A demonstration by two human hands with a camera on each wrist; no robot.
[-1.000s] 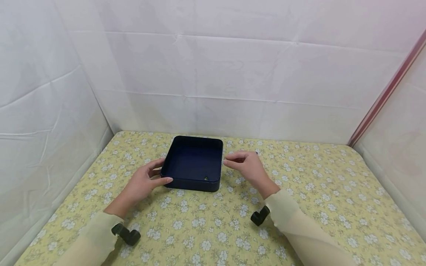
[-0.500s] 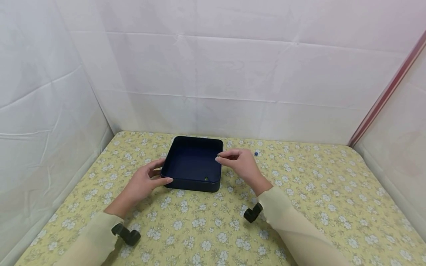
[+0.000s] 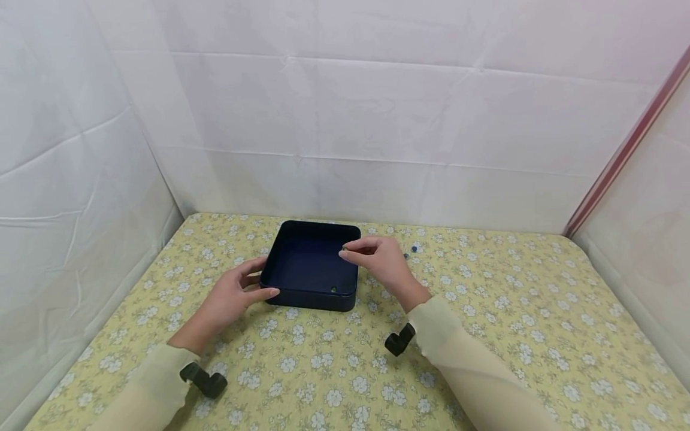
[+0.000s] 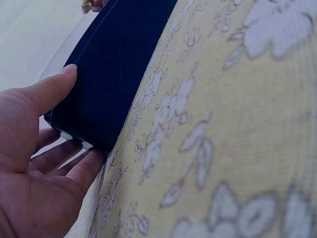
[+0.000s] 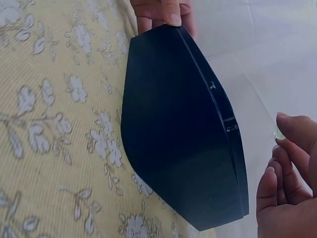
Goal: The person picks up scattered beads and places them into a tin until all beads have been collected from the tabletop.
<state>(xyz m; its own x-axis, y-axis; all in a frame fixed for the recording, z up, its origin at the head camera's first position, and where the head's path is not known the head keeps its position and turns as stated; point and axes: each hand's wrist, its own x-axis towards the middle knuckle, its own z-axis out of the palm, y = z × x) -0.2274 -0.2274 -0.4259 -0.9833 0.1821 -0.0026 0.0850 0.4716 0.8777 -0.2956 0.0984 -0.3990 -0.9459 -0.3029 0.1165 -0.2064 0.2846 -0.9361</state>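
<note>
A dark navy open box (image 3: 309,300) sits on the flowered cloth. My left hand (image 3: 233,297) grips its near left corner, the thumb on the front wall and the fingers along the left side. Over the box's right part, my right hand (image 3: 381,263) pinches a small clear yellowish glass marble (image 5: 279,131) between thumb and index finger. In the right wrist view the marble's lower side shows between the fingertips. One small greenish marble (image 3: 333,290) lies inside the box by the front wall, toward the right corner.
Two small blue marbles, a farther one (image 3: 414,248) and a nearer one (image 3: 406,256), lie on the cloth (image 3: 496,335) just beyond my right hand. White fabric walls (image 3: 377,114) rise behind and at both sides of the table.
My right hand has moved left, from beside the box to over its right part, carrying the marble. The blue marbles behind the hand have come into view. My left hand and the box stay put.
</note>
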